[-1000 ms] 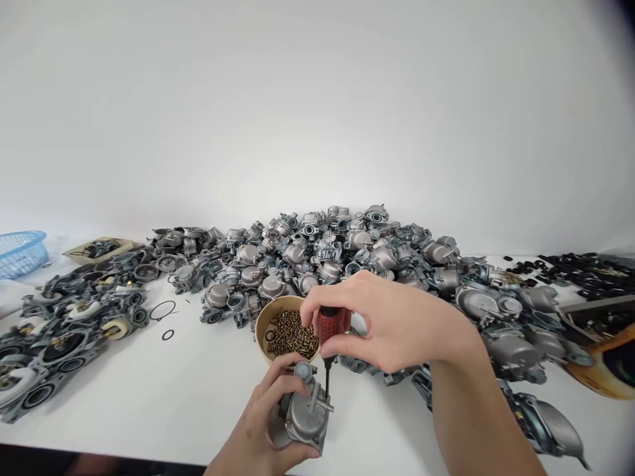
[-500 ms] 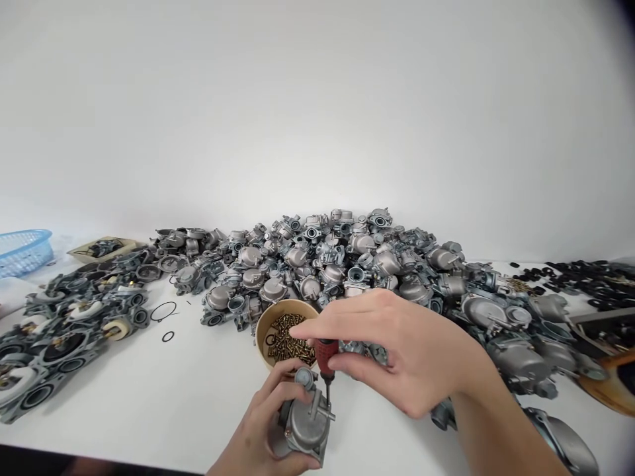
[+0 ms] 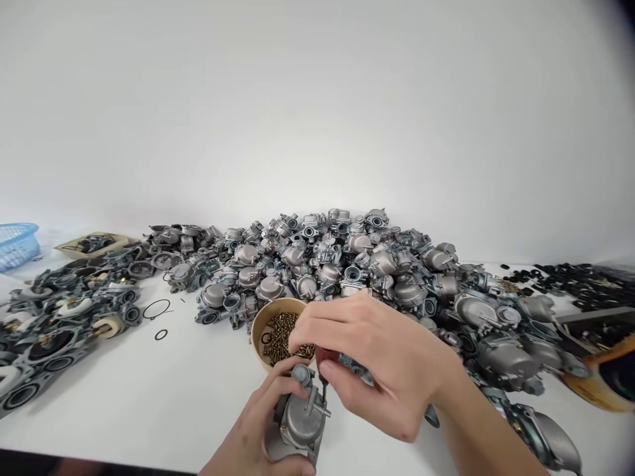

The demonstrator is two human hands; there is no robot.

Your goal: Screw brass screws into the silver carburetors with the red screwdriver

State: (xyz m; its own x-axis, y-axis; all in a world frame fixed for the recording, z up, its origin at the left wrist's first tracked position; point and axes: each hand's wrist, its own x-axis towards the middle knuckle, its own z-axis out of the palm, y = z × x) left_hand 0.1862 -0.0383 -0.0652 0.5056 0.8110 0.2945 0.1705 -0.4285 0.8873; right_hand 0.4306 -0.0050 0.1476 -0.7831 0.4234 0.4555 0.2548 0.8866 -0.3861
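My left hand (image 3: 262, 423) is wrapped round a grey metal carburetor (image 3: 303, 420) at the bottom centre, its round bowl facing up. Fingers of my right hand (image 3: 372, 357) are closed round the red handle of a screwdriver (image 3: 327, 357). The screwdriver points down, its shaft meeting the carburetor's edge beside a small pipe; the tip is hard to make out. Just behind both hands stands a round tan tub (image 3: 256, 330) of small brass-coloured screws (image 3: 282, 334), partly covered by my right hand.
A large heap of carburetors (image 3: 302, 258) spans the table's back. Open carburetor bodies (image 3: 59, 330) lie left, near two black rings (image 3: 161, 334), a tan tray (image 3: 116, 244) and a blue basket (image 3: 18, 244). Black parts (image 3: 585, 284) and an orange-rimmed container (image 3: 612, 377) are right.
My right hand has curled its fingers further round the screwdriver handle and turned, hiding more of it. The whole view has shifted slightly, with objects now a little further left.
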